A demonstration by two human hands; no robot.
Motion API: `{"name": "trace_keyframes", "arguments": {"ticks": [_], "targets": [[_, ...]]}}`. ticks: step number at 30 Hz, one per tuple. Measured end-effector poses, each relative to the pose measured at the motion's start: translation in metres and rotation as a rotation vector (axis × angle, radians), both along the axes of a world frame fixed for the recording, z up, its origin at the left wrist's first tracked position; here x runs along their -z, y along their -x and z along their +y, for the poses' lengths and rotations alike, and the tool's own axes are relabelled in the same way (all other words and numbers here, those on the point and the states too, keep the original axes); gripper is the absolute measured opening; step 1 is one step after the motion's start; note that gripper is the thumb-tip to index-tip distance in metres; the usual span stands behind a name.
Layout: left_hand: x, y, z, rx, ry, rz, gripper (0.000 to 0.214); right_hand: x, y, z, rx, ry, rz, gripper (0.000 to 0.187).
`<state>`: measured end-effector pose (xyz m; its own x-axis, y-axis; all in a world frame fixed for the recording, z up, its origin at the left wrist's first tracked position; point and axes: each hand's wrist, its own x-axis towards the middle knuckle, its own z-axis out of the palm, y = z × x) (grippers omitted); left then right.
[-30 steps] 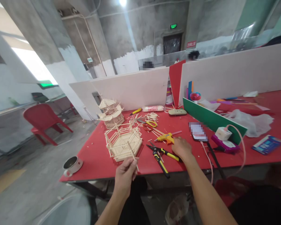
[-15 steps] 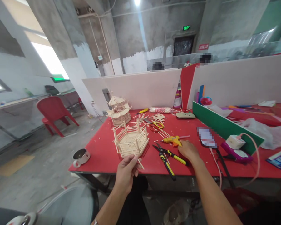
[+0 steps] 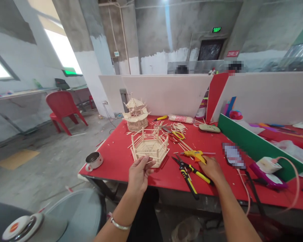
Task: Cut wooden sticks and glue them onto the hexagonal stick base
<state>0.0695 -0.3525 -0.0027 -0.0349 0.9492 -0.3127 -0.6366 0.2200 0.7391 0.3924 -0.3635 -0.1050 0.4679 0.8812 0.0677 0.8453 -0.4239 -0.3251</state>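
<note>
My left hand (image 3: pixel 140 171) pinches a thin wooden stick at the near edge of a hexagonal stick frame (image 3: pixel 151 148); most of that stick is hidden by the fingers. The frame has low railings and upright posts. My right hand (image 3: pixel 212 169) is closed round the handle of a yellow glue gun (image 3: pixel 195 154), whose nozzle points left. Just below the gun lie pliers (image 3: pixel 188 173) with black and yellow handles. Behind the frame stands a tiered pagoda model (image 3: pixel 136 116) built of sticks.
Scissors (image 3: pixel 178 135), loose sticks (image 3: pixel 178 127) and a bagged stick bundle (image 3: pixel 181 119) lie farther back. A mug (image 3: pixel 94 161) stands near the left table edge. On the right are a phone (image 3: pixel 233 155), a charger with a pink cable (image 3: pixel 269 164) and a green board (image 3: pixel 257 143).
The view has shifted, so the table's things appear farther right. My left hand's stick has turned and shows less below the fingers. My right hand stays on the glue gun.
</note>
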Motion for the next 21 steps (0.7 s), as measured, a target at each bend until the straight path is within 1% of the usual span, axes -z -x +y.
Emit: {"name": "trace_keyframes", "arguments": {"ticks": [7,13,21], "targets": [[-0.004,-0.003,0.01,-0.075,0.039,-0.017,0.005,0.004,0.004,-0.004,0.036,-0.025,-0.008,0.044],[-0.008,-0.005,0.014,-0.076,0.057,-0.001,0.007,0.006,0.005,-0.005,0.043,-0.044,0.003,0.044],[-0.005,-0.005,0.016,-0.097,0.061,0.032,0.003,0.008,0.004,-0.005,0.047,-0.06,0.021,0.044]]}}
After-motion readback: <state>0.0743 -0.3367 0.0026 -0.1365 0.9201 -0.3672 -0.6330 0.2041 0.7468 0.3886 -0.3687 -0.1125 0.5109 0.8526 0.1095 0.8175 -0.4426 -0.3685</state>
